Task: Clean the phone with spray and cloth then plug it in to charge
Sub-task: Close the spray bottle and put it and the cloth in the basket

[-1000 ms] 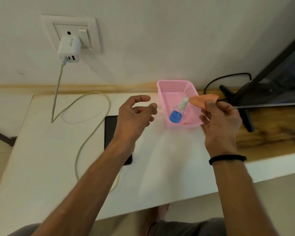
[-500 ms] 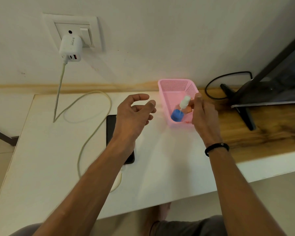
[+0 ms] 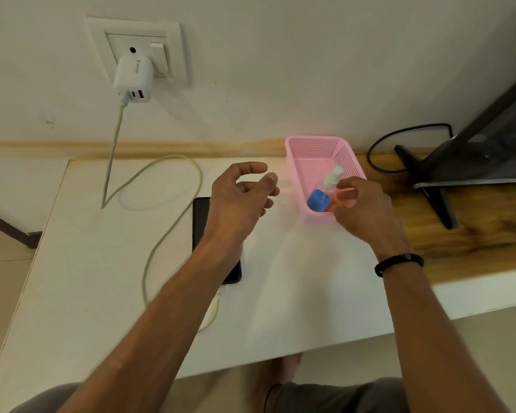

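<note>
The black phone (image 3: 200,217) lies flat on the white desk (image 3: 295,278), with my left forearm covering its right side. A white charger (image 3: 133,79) sits in the wall socket, and its pale cable (image 3: 161,242) loops over the desk to the phone's near end. My left hand (image 3: 242,201) hovers above the desk beside the phone with its fingers spread and nothing in it. The spray bottle (image 3: 318,201), with blue liquid and a white nozzle, leans in the pink basket (image 3: 316,150). The orange cloth (image 3: 337,201) lies in the basket beside it. My right hand (image 3: 367,210) is at the basket's near rim, finger and thumb apart around the cloth.
A black monitor stand (image 3: 435,192) and a black cable (image 3: 382,156) sit on the wooden shelf (image 3: 474,248) to the right of the basket. The desk's front edge runs just below my forearms. A wall rises directly behind the desk.
My right hand brought the orange cloth down from above the basket into it, beside the spray bottle, then drew back slightly. My left hand stayed nearly still.
</note>
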Motion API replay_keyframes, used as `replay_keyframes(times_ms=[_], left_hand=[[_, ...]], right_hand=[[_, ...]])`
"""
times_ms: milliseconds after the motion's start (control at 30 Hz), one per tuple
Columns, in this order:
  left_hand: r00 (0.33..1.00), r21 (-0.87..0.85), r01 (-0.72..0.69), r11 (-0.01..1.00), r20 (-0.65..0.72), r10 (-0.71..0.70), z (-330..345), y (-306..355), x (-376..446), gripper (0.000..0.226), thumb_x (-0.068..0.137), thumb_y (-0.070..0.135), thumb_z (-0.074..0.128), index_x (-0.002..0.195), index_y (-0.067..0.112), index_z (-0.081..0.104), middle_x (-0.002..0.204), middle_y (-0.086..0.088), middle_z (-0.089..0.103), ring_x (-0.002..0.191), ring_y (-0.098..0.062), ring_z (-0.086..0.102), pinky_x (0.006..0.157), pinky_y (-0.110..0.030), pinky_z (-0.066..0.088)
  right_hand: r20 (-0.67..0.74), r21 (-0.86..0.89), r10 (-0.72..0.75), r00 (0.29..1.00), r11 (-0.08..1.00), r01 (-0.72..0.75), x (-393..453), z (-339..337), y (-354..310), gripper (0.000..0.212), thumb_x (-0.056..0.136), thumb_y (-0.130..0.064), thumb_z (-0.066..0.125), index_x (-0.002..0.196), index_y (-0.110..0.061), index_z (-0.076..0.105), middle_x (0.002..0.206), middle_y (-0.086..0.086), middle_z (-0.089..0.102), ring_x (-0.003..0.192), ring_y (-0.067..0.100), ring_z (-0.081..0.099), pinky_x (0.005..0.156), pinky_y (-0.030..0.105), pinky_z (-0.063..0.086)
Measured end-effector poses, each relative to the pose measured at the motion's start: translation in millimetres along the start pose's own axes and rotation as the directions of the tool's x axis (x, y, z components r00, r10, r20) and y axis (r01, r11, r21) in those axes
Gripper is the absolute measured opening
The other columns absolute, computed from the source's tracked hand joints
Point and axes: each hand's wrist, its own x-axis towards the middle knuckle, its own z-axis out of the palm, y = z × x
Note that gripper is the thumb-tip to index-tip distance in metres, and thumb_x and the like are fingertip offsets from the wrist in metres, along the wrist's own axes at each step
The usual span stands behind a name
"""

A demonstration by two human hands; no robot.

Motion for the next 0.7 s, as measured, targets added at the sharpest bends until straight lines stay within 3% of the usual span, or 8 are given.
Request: replay_keyframes(times_ms=[100,233,367,433,533,700], left_hand=[[1.000,0.003,-0.002,1.000,0.004,0.002,1,0,-1,0.022,0.094,0.027,0.073,0.115,0.023,0.069,0.086,0.000,0.079,0.068,-0.011,0.068,0.079,-0.030,0.059],[1.000,0.003,-0.003,1.000,0.004,0.003,1,0,-1,0.022,0.095,0.026,0.073,0.116,0.023,0.069,0.085,0.000,0.079,0.068,-0.011,0.067,0.081,-0.032,0.059],[1.000,-0.005,-0.003,1.000,-0.005,0.003,1,0,-1,0.021,0.094,0.026,0.073,0.114,0.023,0.069,0.081,0.002,0.079,0.065,-0.009,0.067,0.077,-0.030,0.058],[1.000,-0.005,-0.005,1.000,-0.006,0.005,2,0,0,0.020,0.094,0.026,0.073,0.114,0.023,0.070,0.080,0.003,0.079,0.063,-0.008,0.067,0.076,-0.029,0.058],[1.000,0.000,-0.004,1.000,-0.005,0.004,2,0,0,0.020,0.094,0.027,0.073,0.113,0.023,0.069,0.080,0.002,0.079,0.063,-0.008,0.067,0.075,-0.028,0.058],[1.000,0.006,-0.002,1.000,-0.005,0.002,3,-1,0,0.021,0.094,0.027,0.073,0.114,0.023,0.069,0.081,0.002,0.079,0.064,-0.009,0.067,0.076,-0.029,0.058]], right_hand=[[0.055,-0.038,-0.036,0.998,0.999,0.038,-1,2,0,0.040,0.094,-0.020,0.072,0.132,-0.021,0.062,0.135,0.003,0.066,0.111,0.024,0.062,0.094,0.041,0.054],[0.051,0.047,-0.030,0.998,0.999,0.028,-1,6,-4,0.045,0.083,-0.044,0.084,0.118,-0.024,0.065,0.106,-0.007,0.066,0.084,0.008,0.061,0.077,0.028,0.049],[-0.026,0.068,-0.012,1.000,0.998,0.014,3,11,-1,0.044,0.078,-0.048,0.087,0.110,-0.023,0.068,0.095,-0.009,0.067,0.075,-0.003,0.058,0.070,0.025,0.046],[-0.051,0.062,-0.022,0.998,0.998,0.025,3,13,-2,0.043,0.078,-0.047,0.087,0.109,-0.023,0.070,0.095,-0.009,0.067,0.075,0.000,0.060,0.065,0.022,0.044],[-0.078,0.070,-0.049,0.996,0.996,0.054,2,18,-8,0.046,0.081,-0.042,0.086,0.118,-0.018,0.071,0.100,-0.008,0.064,0.087,0.013,0.062,0.079,0.030,0.051],[-0.139,0.118,-0.071,0.988,0.989,0.088,2,25,-15,0.045,0.086,-0.037,0.083,0.123,-0.014,0.069,0.113,0.001,0.072,0.095,0.015,0.061,0.089,0.036,0.053]])
